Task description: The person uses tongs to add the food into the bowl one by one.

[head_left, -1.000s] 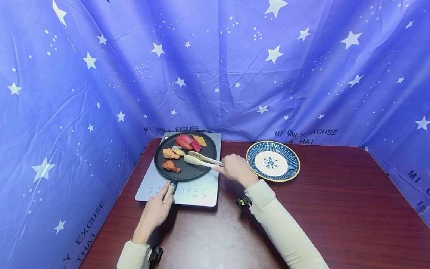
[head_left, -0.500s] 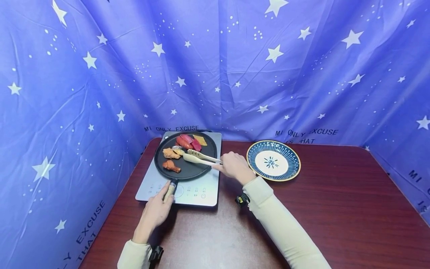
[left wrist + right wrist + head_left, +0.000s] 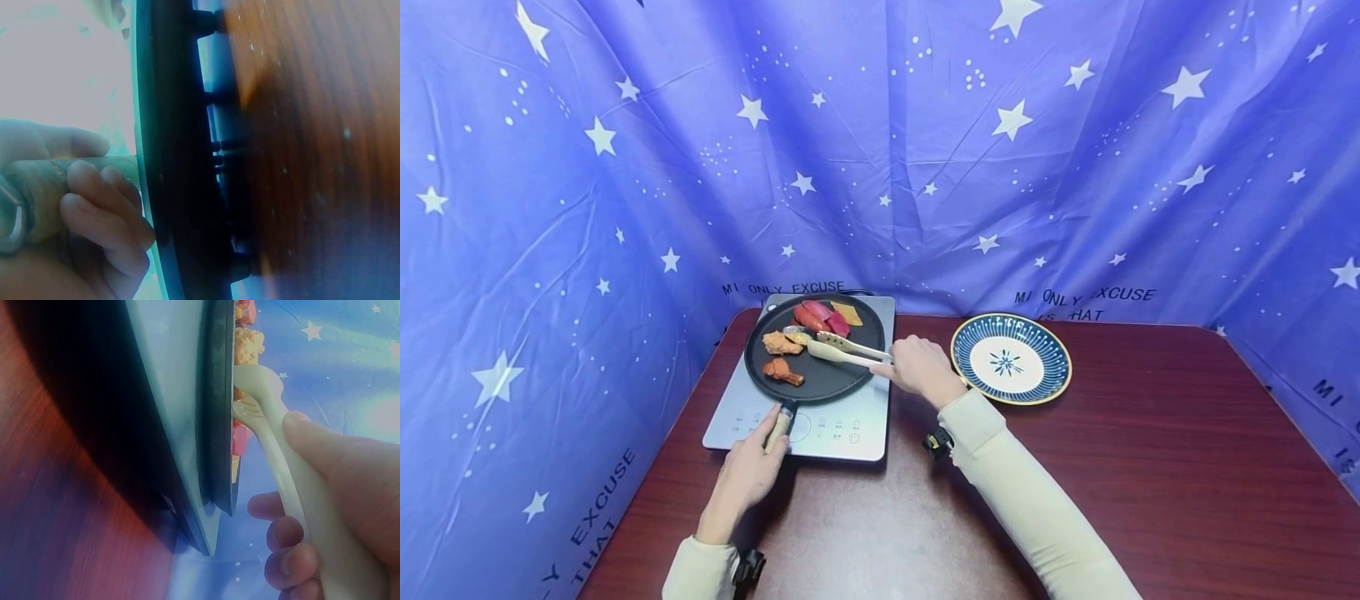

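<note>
In the head view my left hand [image 3: 747, 471] grips the pan's pale handle [image 3: 778, 430], and the left wrist view shows fingers curled round that handle [image 3: 44, 187]. The black flat pan [image 3: 842, 379] sits on a silver induction cooker [image 3: 737, 412]. My right hand [image 3: 921, 367] holds cream tongs [image 3: 842, 353], tips low over the pan at a small yellow and grey piece [image 3: 797, 334]. Around it lie a fried chicken piece [image 3: 781, 342], a brown drumstick [image 3: 783, 372], red and pink pieces [image 3: 822, 317] and a flat yellow slice [image 3: 847, 313].
A blue and white patterned plate [image 3: 1052, 375] with a yellow rim stands right of the cooker. The dark red wooden table [image 3: 1150, 467] reaches back to a blue star-printed curtain [image 3: 880, 125], which also hangs at both sides.
My right hand and the tongs have shifted slightly left, and the tips now meet the small yellow and grey piece, which has turned a little. My left hand keeps its hold on the handle.
</note>
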{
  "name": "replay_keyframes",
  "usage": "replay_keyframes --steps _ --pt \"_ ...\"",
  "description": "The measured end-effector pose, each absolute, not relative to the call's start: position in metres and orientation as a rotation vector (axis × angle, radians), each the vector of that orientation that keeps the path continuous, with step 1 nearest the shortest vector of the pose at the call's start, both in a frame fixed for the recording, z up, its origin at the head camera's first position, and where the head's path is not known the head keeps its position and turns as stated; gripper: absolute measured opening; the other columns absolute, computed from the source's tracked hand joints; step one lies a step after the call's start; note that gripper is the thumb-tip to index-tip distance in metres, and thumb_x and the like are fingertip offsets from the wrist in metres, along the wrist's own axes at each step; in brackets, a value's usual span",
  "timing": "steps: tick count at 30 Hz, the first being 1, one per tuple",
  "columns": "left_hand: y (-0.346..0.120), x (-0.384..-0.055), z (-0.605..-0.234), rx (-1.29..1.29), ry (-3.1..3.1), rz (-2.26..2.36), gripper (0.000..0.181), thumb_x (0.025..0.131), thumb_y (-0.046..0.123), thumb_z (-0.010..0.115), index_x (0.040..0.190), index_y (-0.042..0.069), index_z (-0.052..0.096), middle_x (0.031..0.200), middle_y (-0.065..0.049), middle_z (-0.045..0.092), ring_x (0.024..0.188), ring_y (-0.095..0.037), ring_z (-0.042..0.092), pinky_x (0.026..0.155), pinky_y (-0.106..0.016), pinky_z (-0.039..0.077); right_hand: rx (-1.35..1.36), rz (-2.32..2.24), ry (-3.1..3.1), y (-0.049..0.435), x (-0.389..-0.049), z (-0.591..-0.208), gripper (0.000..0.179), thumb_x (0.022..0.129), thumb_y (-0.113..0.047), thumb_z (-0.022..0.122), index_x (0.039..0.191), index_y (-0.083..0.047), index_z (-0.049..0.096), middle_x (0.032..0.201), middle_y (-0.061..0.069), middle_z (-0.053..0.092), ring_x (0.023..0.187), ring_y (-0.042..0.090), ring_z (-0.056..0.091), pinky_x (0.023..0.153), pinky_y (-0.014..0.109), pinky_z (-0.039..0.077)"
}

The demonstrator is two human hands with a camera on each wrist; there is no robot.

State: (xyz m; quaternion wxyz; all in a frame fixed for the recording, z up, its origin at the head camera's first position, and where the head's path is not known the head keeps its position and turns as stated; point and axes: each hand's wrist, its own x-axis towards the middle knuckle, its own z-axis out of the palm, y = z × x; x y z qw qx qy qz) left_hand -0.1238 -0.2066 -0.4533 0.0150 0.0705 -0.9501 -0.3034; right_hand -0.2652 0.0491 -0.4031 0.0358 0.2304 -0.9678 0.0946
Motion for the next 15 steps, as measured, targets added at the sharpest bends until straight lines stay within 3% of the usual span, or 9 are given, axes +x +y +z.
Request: replay_keyframes --steps 8,15 --pt "-0.2074 -0.1236 -0.4526 0.221 -2.964 -0.951 0.055 0.095 0.032 0.05 0.147 0.019 0.038 0.114 -0.022 0.061 0.073 -0.026 0.052 0.066 -0.043 0.042 0.7 0.28 -2.996 0.046 -0.2697 -0.4053 0.046 0.087 -0.055 0.057 0.062 -0.016 0.057 0.059 0.002 0.053 0.052 0.02 0.051 0.049 0.038 0.042" --pt "-0.2072 -0.1248 -0.4533 0.226 -2.966 -0.949 0.055 0.094 0.034 0.048 0.147 0.02 0.038 0.115 -0.022 0.06 0.074 -0.026 0.052 0.068 -0.044 0.042 0.675 0.277 -3.011 0.0426 -0.2721 -0.407 0.048 0.087 -0.056 0.057 0.062 -0.015 0.057 0.061 0.003 0.054 0.053 0.021 0.052 0.05 0.038 0.043"
